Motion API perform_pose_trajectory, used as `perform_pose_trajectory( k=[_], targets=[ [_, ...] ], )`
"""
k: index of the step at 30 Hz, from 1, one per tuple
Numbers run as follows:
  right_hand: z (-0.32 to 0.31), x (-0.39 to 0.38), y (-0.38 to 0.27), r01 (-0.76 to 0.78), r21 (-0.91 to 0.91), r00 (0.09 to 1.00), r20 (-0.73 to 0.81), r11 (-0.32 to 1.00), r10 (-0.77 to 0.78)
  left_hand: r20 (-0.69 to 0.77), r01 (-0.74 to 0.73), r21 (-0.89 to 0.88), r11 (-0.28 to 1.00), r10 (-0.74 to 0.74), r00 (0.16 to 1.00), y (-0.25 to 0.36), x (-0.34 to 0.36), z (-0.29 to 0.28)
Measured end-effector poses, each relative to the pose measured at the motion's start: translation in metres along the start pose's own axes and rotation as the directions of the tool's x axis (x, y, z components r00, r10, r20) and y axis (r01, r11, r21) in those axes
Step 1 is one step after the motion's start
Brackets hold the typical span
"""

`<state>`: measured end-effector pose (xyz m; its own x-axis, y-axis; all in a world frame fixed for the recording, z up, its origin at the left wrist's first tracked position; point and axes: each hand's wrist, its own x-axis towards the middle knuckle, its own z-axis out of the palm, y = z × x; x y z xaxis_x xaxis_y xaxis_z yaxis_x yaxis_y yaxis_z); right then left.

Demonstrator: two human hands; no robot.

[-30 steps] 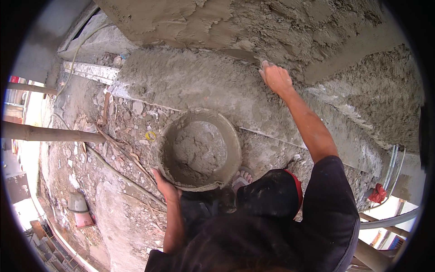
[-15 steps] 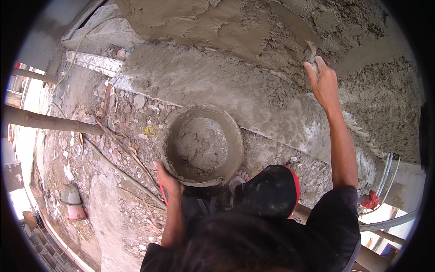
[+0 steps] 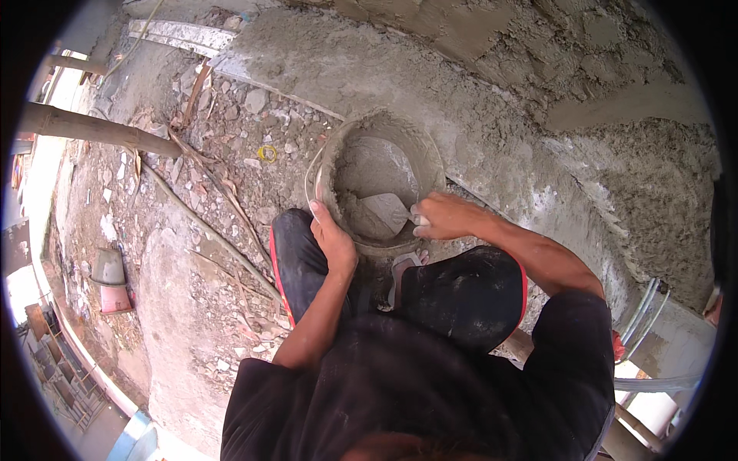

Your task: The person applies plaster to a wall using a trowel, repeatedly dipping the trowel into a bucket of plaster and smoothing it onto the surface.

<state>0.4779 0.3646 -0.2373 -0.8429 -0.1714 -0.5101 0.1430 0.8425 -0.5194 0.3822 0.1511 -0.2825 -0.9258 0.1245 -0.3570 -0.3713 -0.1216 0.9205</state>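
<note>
A round bucket, caked with grey mortar, stands in front of my knees. Wet mortar lies inside, with some built up along its walls. My left hand grips the near left rim, fingers partly hidden against the outside. From the right, my right hand is closed round the handle of a trowel, whose flat blade dips into the mortar at the bucket's near side. Most of the handle is covered by my fingers. Up and to the right is the wall, coated in rough wet mortar.
A mortar-strewn ledge runs along the wall's foot. Rubble, a long stick and a yellow ring lie at left. A bamboo pole juts in there. Farther left is a small bucket. Pipes rise at right.
My right hand has brought the trowel from the wall down into the bucket. My left hand stays on the rim. The view has shifted, so the bucket appears farther up and right.
</note>
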Motion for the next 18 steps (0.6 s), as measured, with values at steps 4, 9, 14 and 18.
perform_pose_trajectory(
  k=[4,9,14,18],
  targets=[
    [-0.009,-0.034,0.014,-0.083,0.07,0.995,0.059,0.994,0.079,-0.066,0.004,0.219,0.976,0.011,0.998,0.012,0.004,0.004],
    [-0.005,-0.027,0.013,-0.404,-0.149,0.913,-0.136,0.903,0.386,-0.038,0.074,0.063,0.995,-0.072,0.997,0.001,0.022,-0.013],
    [-0.009,-0.039,0.005,-0.257,-0.089,0.909,-0.361,0.962,0.209,-0.103,0.176,-0.119,0.977,-0.188,0.977,-0.015,0.038,-0.029],
    [-0.074,-0.058,-0.028,-0.1,-0.108,0.9,-0.433,0.989,0.044,0.043,0.194,-0.279,0.94,-0.19,0.981,-0.023,0.053,-0.064]
  ],
)
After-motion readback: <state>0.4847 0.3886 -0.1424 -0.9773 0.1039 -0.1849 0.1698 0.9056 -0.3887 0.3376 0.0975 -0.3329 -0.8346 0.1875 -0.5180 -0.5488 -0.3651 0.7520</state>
